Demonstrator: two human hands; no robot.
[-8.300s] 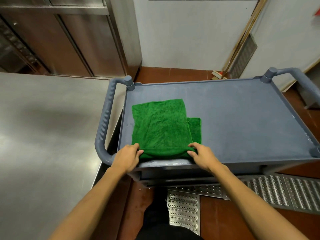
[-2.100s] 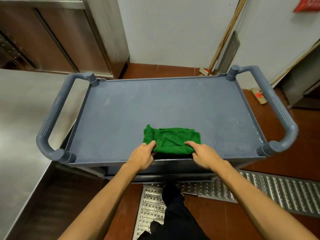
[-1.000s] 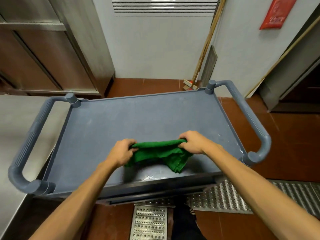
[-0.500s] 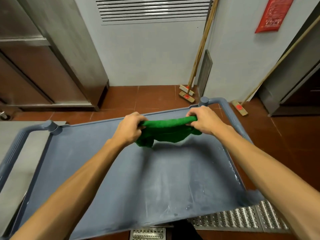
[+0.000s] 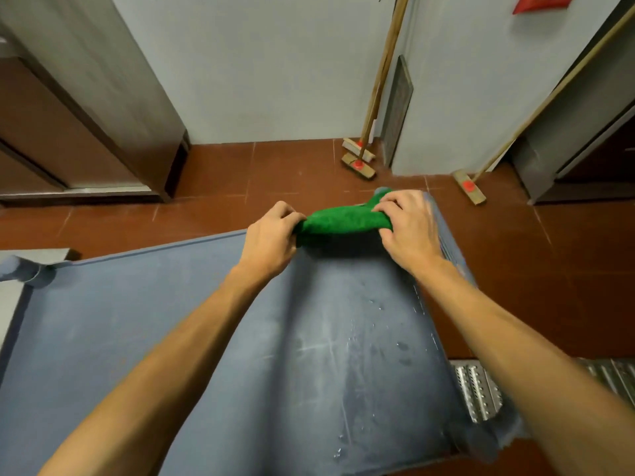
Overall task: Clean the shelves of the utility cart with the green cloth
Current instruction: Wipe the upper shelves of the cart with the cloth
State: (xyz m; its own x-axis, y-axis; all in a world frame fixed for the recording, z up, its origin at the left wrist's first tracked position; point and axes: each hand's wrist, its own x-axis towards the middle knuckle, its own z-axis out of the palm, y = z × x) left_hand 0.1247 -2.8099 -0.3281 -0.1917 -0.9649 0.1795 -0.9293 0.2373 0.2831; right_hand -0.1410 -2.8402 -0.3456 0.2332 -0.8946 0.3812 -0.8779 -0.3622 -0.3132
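On the grey-blue plastic utility cart's top shelf (image 5: pixel 206 338) I judge myself mid-wipe, bunched green terry cloth (image 5: pixel 340 221) at the far right corner, left hand (image 5: pixel 271 235) and right hand (image 5: pixel 409 228) curled, gripping its ends; next, a firm pull homeward.

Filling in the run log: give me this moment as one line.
top shelf: wet streaks at right | green cloth: bunched, far right corner | left hand: grips cloth | right hand: grips cloth

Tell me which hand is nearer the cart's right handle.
Right. The right hand grips one end of the green cloth right beside that handle; the left hand grips the other end, farther in over the top shelf.
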